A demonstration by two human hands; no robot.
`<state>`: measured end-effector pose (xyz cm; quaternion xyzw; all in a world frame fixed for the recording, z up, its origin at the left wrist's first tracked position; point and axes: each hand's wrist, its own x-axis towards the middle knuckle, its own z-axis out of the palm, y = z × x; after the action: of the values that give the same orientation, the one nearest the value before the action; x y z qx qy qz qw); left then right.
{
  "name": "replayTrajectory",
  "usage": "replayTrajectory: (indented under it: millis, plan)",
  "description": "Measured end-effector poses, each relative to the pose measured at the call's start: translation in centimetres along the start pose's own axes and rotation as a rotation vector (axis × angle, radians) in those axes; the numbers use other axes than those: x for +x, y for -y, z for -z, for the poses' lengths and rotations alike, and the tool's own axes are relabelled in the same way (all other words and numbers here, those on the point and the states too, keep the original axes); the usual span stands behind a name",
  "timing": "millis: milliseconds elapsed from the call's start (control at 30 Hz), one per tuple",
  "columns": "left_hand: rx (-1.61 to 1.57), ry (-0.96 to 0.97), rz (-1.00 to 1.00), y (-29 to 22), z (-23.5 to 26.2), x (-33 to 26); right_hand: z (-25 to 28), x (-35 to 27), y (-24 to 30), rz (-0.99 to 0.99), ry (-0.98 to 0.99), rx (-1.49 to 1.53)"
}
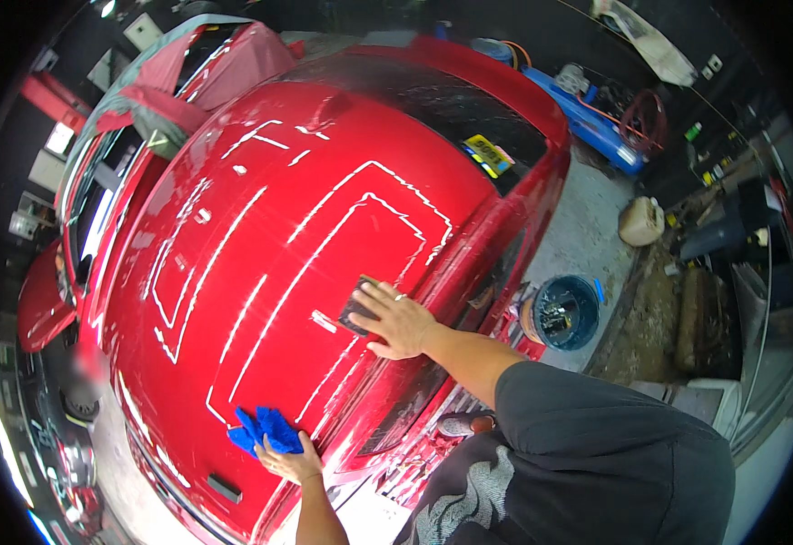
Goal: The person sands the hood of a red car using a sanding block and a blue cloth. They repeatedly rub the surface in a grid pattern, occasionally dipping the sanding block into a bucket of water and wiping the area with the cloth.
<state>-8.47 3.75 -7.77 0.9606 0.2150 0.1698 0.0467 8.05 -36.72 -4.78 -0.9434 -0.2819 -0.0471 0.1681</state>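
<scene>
**Hand and Pad Positions on the Red Car Hood**

The dark pad (pixel 357 309) lies flat on the red hood (pixel 260 263), close to the hood's right edge and roughly midway along it. The right hand (pixel 400 320) presses on it with fingers spread and flat, covering its right portion; the pad extends left of the fingertips, toward the hood's centre.

The blue cloth (pixel 265 430) sits near the hood's front edge. The left hand (pixel 289 463) is closed on the cloth's lower part, bunching it against the paint. The cloth lies well apart from the pad, nearer the person.

Beyond the hood's right edge, a blue bucket (pixel 566 312) stands on the floor (pixel 587 227). The windshield (pixel 433 100) bounds the hood's far edge.
</scene>
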Motion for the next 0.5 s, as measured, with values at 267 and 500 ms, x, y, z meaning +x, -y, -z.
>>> replayTrajectory:
  millis: [267, 500]
  plan:
    - [0.029, -0.035, 0.167, -11.4, -2.2, 1.9, -1.0, -0.3, -0.4, 0.021, -0.081, 0.056]
    - [0.035, -0.078, -0.031, -29.7, -4.4, 4.5, -2.1, 0.1, -1.5, -0.008, -0.279, 0.206]
